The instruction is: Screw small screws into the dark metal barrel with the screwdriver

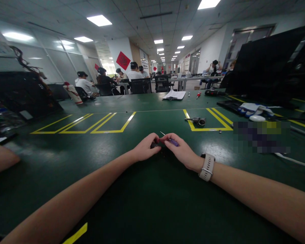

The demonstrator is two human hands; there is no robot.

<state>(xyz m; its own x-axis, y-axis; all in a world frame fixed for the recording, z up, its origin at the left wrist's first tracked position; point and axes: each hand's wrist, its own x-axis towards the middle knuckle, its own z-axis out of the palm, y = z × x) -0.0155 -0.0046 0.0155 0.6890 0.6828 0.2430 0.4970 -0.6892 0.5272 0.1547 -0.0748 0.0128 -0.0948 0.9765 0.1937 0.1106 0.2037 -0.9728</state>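
Observation:
My left hand [146, 147] is closed on a small dark part [154, 145] at the middle of the green table [132, 196]. Close beside it, my right hand [179, 150], with a pale watch on its wrist, grips a screwdriver with a purple handle [174, 142]. The thin metal shaft points up and left, past my fingertips. The fingers of both hands nearly meet. What lies between them is too small to make out.
A metal tool part [199, 120] lies inside a yellow-taped box, with a small nut [220, 131] nearby. Farther back are a clipboard [175, 95], a red screwdriver [198, 95] and gloves [255, 109]. Another person's arm [2, 158] rests at the left edge.

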